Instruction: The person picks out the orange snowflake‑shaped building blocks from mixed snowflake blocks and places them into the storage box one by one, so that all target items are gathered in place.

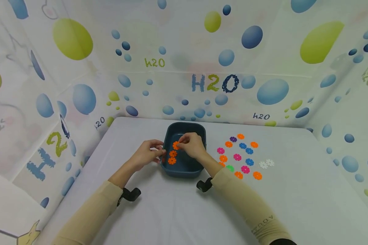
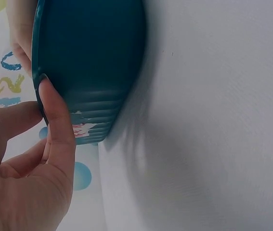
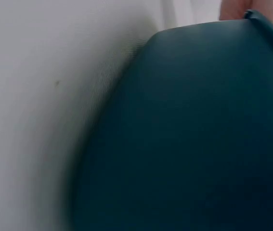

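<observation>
A dark teal plastic bin sits on the white-covered table. My left hand pinches its left rim; in the left wrist view the fingers lie on both sides of the edge. Over the inside of the bin, my right hand pinches an orange flower-shaped disc between thumb and fingertips. Below it in the bin, two more orange discs lie in a line along the left side. The right wrist view shows mostly the bin's outer wall, and the right hand is out of sight there.
To the right of the bin, several loose flower-shaped discs in orange, pink, blue, purple and green are spread on the table. Two white discs lie at their right edge. A patterned curtain stands behind the table.
</observation>
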The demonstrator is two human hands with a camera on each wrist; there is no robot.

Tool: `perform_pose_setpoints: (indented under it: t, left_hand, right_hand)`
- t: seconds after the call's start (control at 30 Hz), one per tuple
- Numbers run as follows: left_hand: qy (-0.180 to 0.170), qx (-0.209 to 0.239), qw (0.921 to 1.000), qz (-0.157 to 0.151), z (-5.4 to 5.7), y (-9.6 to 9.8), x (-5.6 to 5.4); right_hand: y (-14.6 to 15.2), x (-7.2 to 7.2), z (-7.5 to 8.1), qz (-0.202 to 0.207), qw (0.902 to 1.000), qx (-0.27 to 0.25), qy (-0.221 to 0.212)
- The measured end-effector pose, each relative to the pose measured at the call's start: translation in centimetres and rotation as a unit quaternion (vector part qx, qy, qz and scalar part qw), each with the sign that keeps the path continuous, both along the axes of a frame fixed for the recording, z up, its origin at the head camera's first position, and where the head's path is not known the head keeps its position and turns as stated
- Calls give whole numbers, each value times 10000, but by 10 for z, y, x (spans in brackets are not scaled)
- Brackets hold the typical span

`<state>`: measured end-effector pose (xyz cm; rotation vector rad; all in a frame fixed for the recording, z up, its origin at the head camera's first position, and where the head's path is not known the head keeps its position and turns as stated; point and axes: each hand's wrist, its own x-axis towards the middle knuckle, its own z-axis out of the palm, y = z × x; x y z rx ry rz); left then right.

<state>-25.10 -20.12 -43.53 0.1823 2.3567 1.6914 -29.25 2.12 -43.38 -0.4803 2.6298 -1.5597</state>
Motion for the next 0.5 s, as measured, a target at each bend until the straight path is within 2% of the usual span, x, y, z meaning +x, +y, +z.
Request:
perform_pose_setpoints:
  t: [0.27,0.5]
  left_hand:
    - [47,72,9999,-85,0,0,1]
    - [99,105,9997,-175,1,-1,0]
  right_hand:
    - [-18,-8,-11,-495,9977,474,-13]
    - [-21,-13,-17,-554,9962,605,-307]
